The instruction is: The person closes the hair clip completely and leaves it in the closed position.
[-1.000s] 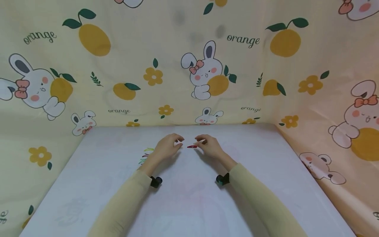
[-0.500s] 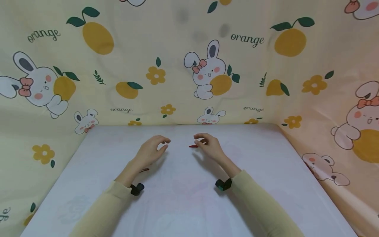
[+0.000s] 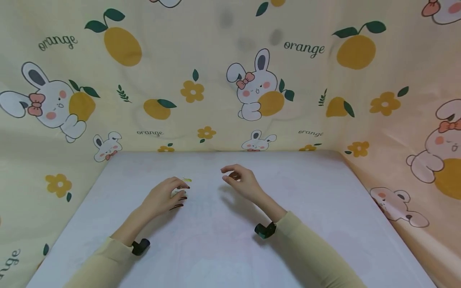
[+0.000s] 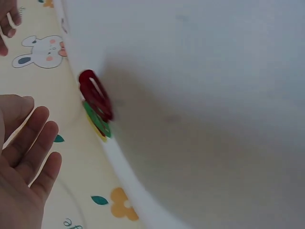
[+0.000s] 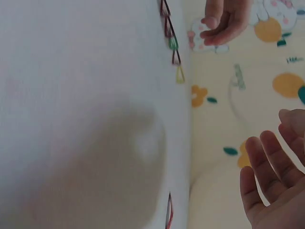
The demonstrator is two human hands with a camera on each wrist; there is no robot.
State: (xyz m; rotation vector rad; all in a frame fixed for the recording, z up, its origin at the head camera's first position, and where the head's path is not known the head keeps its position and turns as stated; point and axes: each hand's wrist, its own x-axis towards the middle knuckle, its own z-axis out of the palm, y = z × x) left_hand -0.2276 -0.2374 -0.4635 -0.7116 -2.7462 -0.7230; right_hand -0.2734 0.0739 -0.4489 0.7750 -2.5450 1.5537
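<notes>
- Apparently most of the laying-out is done: slim snap hair clips stand in a line on the white table [image 3: 230,248], dark red clips [image 4: 96,93] with a green clip [image 5: 173,44] among them and a yellow clip [image 5: 180,75] at one end
- One red clip [image 5: 170,211] lies well apart from that line, on the right hand's side (the head view does not show it plainly), and I judge it the one not yet placed with the others
- The clips look narrow and tapering, with a long opening down the middle; the lone one runs out of frame
- The left hand [image 3: 163,196] is beside the line, fingers loosely bent and apart from the thumb, gripping nothing visible; I cannot tell whether it touches a clip
- The right hand [image 3: 244,182] has thumb and fingers parted, holding nothing that shows
</notes>
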